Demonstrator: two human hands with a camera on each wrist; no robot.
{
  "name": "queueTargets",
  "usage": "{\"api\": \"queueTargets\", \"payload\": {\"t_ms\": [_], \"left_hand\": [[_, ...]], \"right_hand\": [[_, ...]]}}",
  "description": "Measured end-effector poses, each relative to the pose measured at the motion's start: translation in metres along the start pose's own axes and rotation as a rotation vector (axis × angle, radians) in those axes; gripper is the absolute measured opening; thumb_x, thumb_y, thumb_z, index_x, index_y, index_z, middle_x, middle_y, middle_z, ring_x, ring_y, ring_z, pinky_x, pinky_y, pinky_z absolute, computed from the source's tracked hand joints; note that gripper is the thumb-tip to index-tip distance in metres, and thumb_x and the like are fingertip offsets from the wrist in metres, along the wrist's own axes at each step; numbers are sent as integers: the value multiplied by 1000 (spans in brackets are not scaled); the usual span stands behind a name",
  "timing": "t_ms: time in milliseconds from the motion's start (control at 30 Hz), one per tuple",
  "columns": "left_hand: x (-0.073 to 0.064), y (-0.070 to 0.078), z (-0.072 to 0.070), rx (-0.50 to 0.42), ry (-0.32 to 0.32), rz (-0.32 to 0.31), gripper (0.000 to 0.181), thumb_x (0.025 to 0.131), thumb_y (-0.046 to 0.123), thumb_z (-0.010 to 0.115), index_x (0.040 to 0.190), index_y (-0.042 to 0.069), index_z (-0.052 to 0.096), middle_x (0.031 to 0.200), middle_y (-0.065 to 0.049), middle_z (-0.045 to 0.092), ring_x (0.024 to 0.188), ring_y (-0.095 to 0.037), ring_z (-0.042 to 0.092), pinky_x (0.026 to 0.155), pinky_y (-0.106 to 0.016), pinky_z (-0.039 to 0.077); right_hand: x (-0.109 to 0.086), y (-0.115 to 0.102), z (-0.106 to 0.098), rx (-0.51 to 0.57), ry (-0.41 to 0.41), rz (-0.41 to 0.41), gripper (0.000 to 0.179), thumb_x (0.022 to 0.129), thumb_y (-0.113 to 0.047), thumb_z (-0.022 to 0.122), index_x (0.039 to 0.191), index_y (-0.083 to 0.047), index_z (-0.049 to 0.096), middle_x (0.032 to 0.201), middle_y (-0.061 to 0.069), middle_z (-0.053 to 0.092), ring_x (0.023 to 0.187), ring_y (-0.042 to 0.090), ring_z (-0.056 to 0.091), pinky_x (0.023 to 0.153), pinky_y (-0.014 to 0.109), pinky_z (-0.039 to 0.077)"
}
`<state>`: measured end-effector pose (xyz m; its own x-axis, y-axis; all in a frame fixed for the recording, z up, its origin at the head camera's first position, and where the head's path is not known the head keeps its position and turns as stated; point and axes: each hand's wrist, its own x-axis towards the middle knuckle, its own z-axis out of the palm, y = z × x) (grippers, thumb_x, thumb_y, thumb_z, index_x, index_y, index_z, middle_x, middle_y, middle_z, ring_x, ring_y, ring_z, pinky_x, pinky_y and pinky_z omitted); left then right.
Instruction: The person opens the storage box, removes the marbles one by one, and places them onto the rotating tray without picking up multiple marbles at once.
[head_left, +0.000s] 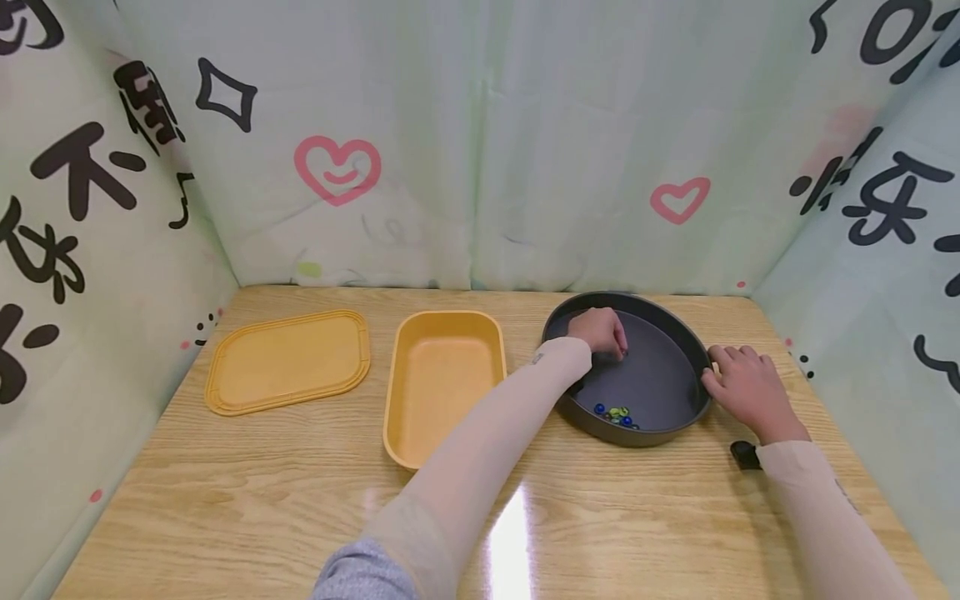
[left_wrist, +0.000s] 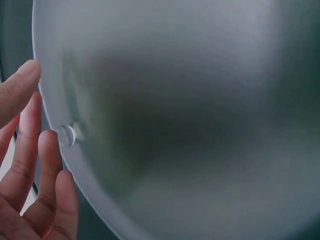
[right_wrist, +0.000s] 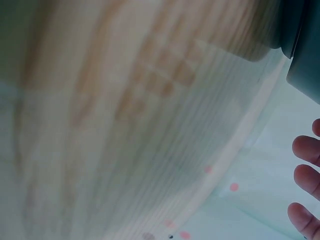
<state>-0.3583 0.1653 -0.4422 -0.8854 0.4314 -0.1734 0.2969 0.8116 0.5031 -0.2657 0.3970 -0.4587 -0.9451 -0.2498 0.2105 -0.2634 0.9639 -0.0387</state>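
Note:
My left hand [head_left: 597,331] is down inside a round dark grey pan [head_left: 652,367]. In the left wrist view, a clear glass marble [left_wrist: 66,136] lies on the pan floor beside a fingertip, and the thumb stands apart from the fingers with nothing visible between them. Several blue and yellow-green marbles [head_left: 618,414] sit together at the pan's near side. Against the pan's right outer wall rests my right hand [head_left: 753,392]; in the right wrist view its fingers [right_wrist: 306,181] are spread apart, only partly in frame.
To the left of the pan stands a yellow rectangular container [head_left: 442,383], partly behind my left forearm. A flat yellow lid [head_left: 292,362] lies farther left. The wooden table [head_left: 262,500] is bounded by printed curtains [head_left: 480,167] at the back and sides.

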Motion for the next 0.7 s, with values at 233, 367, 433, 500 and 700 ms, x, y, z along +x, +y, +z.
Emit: {"api": "queueTargets", "payload": {"t_ms": [233,367,433,500,700], "left_hand": [[5,-1,8,70,-14,9,7,73,22,81,70,25,75,73,15,68,71,-3,57,62,-19,42],[3,-2,10,95,-14,15,10,72,20,81,68,25,74,70,14,68,70,-3,57,64,-20,43],[3,-3,11,100,-15,22,11,72,19,81,67,25,74,69,14,68,70,-3,57,64,-20,44],[3,-3,12,98,-21,23,11,73,19,80,67,24,74,69,14,68,70,-3,57,65,-20,44],[8,-3,10,77,-32,27,10,72,19,81,67,24,74,69,14,67,71,-4,57,64,-20,45]], "right_hand": [[0,-2,-1,12,-7,0,31,92,-19,46,111,5,53,105,29,60,98,45,49,77,60,37],[0,-3,-1,17,-15,5,32,93,-19,45,111,5,53,105,29,60,98,45,48,77,61,37],[0,-2,0,17,-14,6,32,93,-19,45,111,5,53,105,29,60,98,44,49,77,61,37],[0,-2,0,15,-12,6,32,93,-19,45,111,5,53,104,28,61,98,44,49,77,60,37],[1,0,1,11,-12,14,32,92,-19,45,111,5,54,104,28,60,98,43,49,77,60,37]]}}
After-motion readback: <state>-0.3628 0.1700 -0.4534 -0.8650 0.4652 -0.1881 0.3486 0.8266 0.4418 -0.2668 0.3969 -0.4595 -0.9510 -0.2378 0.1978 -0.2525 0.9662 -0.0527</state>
